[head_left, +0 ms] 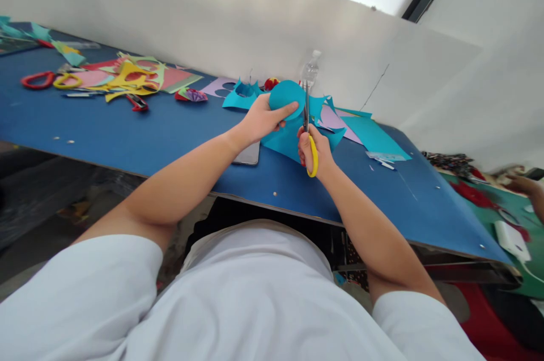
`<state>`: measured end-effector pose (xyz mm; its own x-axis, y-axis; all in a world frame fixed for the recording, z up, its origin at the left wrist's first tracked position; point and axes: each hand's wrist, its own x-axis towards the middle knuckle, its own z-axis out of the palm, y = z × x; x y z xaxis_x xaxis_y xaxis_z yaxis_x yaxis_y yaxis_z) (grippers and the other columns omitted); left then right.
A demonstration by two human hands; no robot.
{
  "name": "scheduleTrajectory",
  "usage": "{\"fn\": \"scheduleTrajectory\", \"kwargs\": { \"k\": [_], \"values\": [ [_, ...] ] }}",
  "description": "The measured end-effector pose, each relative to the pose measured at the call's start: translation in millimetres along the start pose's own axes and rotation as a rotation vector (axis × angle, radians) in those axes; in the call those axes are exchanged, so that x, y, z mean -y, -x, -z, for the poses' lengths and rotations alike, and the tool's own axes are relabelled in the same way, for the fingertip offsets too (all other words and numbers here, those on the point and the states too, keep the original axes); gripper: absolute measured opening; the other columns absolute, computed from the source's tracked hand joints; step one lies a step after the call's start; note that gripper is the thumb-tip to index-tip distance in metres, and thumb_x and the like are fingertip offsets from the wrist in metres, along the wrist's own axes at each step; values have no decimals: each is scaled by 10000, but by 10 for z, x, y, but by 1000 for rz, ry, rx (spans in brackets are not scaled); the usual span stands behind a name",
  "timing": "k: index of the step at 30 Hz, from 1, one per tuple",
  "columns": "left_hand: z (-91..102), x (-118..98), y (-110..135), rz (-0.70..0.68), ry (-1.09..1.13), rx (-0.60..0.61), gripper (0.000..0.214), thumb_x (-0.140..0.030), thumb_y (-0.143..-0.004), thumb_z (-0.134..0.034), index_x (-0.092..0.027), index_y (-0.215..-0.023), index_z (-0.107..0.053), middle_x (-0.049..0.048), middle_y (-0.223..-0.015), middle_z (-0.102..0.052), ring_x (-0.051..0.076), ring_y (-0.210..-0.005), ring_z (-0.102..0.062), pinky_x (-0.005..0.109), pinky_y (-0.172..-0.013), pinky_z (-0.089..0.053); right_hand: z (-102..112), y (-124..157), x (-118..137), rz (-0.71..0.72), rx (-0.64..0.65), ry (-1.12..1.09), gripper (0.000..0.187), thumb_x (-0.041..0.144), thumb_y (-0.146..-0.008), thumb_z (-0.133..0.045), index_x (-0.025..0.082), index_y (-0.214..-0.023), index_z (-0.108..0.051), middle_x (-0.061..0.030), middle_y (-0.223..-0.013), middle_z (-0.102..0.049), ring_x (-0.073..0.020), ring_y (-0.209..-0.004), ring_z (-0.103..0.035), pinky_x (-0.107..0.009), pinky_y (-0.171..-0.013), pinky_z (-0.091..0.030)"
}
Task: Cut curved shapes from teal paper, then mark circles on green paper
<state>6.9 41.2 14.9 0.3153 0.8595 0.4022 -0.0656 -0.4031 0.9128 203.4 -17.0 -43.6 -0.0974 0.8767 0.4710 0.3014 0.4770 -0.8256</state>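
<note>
My left hand (268, 116) is closed on a round piece of blue paper (287, 94), thumb on top. In my right hand (318, 151) is a pair of scissors with yellow handles (313, 158), fingers wrapped round the grips. The blades point up and away, close against the right edge of the round piece. Below and around both hands lies a larger blue sheet (283, 139) with curved cut edges. A flat, light-edged device (250, 155) lies partly hidden under my left forearm and the paper.
A clear plastic bottle (311, 69) stands by the wall. On the left of the blue table (170, 148) are yellow paper scraps (130, 80) and red-handled scissors (38, 81). Lilac and blue sheets (374, 135) lie at right. Another person's hand (527, 184) is over a green table.
</note>
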Motion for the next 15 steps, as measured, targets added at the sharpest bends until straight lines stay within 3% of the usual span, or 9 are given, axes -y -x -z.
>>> {"fn": "scheduleTrajectory", "kwargs": {
  "k": [8, 15],
  "values": [
    [25, -57, 21, -34, -47, 33, 400, -269, -1019, -849, -189, -678, -656, 2, -589, -654, 92, -499, -576, 214, -519, -496, 2, 15, -26, 47, 40, -15, 832, 1101, -916, -598, 275, -1017, -592, 15, -768, -546, -157, -608, -475, -311, -505, -391],
    [27, -66, 34, -57, -48, 59, 396, -320, -973, -900, -192, -677, -669, 8, -583, -663, 107, -511, -592, 233, -529, -512, -25, -21, -150, 43, 37, -32, 875, 1140, -894, -545, 290, -1089, -600, 15, -820, -544, -167, -630, -507, -309, -534, -417]
  ]
}}
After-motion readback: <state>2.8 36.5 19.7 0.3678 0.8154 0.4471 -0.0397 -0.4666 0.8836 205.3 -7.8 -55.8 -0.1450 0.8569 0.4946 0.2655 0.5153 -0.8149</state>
